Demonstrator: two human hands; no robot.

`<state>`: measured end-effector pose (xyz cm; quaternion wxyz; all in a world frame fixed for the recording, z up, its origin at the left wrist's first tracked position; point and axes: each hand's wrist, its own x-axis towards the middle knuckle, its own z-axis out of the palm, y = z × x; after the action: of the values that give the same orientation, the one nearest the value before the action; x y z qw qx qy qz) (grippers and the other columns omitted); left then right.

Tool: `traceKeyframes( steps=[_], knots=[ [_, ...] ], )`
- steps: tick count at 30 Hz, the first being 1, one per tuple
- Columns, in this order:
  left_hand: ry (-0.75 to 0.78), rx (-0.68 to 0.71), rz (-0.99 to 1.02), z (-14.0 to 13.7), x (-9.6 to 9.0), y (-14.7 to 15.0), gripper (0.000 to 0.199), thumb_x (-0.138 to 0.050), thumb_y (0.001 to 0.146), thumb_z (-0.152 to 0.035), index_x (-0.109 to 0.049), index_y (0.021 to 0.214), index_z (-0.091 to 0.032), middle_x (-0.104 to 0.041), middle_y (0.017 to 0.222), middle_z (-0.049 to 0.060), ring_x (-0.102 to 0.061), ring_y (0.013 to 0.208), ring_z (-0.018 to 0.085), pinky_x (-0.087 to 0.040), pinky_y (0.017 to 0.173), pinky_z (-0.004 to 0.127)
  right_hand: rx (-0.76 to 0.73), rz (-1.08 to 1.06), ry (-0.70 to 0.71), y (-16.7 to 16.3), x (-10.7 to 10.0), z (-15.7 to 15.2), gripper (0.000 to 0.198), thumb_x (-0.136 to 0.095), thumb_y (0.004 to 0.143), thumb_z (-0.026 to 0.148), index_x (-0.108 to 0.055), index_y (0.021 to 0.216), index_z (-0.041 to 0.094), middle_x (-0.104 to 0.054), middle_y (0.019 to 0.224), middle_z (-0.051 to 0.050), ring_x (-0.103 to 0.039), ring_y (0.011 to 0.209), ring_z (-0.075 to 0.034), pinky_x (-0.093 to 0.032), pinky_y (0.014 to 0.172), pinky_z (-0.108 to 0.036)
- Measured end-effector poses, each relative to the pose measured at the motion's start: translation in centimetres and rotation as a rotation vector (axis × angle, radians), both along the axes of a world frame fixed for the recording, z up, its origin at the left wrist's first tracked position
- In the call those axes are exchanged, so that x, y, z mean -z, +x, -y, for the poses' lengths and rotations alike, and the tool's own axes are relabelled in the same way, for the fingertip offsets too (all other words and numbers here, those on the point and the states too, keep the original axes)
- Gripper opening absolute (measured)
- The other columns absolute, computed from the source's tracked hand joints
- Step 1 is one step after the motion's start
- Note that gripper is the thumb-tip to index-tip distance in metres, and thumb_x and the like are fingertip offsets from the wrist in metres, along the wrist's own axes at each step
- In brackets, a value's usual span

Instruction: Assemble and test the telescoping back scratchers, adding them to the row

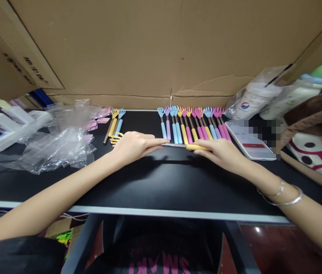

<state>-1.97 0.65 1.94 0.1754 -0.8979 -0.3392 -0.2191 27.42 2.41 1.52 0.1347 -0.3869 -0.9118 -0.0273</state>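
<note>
Across both hands, above the black table, lies a back scratcher with a yellow handle (pixel 192 147) and a metal rod. My left hand (pixel 134 146) is closed around the rod near its yellow claw, which pokes out behind the knuckles. My right hand (pixel 220 152) grips the handle, fingers pointing left. Behind the hands is a row of several back scratchers (pixel 189 129) in blue, purple, yellow and pink, claws toward the cardboard. Left of that row rest a yellow back scratcher (pixel 112 127) and a blue back scratcher (pixel 119 127), close to my left hand.
Clear plastic bags (pixel 61 137) are heaped at the left, with pink cards (pixel 92 125) beside them and a white power strip (pixel 15 129) farther left. At the right are a phone (pixel 249 140), a bagged cup (pixel 257 99) and a bottle (pixel 294 95). A cardboard wall (pixel 149 49) stands behind.
</note>
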Motion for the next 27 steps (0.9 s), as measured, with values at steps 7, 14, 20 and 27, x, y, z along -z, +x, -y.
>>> traceKeyframes(
  steps=[7,14,20,27],
  knots=[
    [-0.005,0.0,0.019,-0.1,0.4,0.0,0.033,-0.04,0.095,-0.041,-0.065,0.111,-0.028,-0.068,0.072,-0.003,-0.06,0.058,0.008,-0.03,0.049,0.021,0.012,0.031,0.066,-0.2,-0.6,0.6,0.036,-0.04,0.092,0.043,-0.064,0.107,0.022,-0.071,0.083,-0.002,-0.06,0.061,-0.012,-0.036,0.054,-0.022],
    [-0.325,-0.019,0.105,-0.1,0.5,0.3,0.032,-0.04,0.095,-0.039,-0.065,0.11,-0.024,-0.071,0.099,0.001,-0.067,0.08,0.014,-0.041,0.065,0.019,0.019,0.049,0.246,-0.3,-1.0,1.0,0.029,-0.043,0.091,0.042,-0.065,0.095,0.024,-0.071,0.079,0.001,-0.062,0.064,-0.011,-0.03,0.05,-0.022],
    [-0.644,0.048,0.165,-0.4,0.1,0.5,0.034,-0.04,0.095,-0.039,-0.065,0.108,-0.02,-0.063,0.063,-0.001,-0.058,0.055,0.01,-0.037,0.057,0.017,0.01,0.076,0.29,-0.4,-1.0,1.2,0.032,-0.041,0.091,0.044,-0.064,0.09,0.022,-0.07,0.08,-0.001,-0.063,0.068,-0.011,-0.033,0.053,-0.022],
    [-0.516,-0.028,0.118,-0.1,0.3,0.5,0.033,-0.042,0.094,-0.039,-0.066,0.109,-0.023,-0.071,0.086,0.001,-0.065,0.071,0.013,-0.04,0.062,0.019,0.022,0.078,0.177,-0.4,-0.6,0.9,0.035,-0.04,0.091,0.047,-0.064,0.094,0.022,-0.07,0.077,-0.001,-0.06,0.062,-0.012,-0.032,0.052,-0.022]
  ],
)
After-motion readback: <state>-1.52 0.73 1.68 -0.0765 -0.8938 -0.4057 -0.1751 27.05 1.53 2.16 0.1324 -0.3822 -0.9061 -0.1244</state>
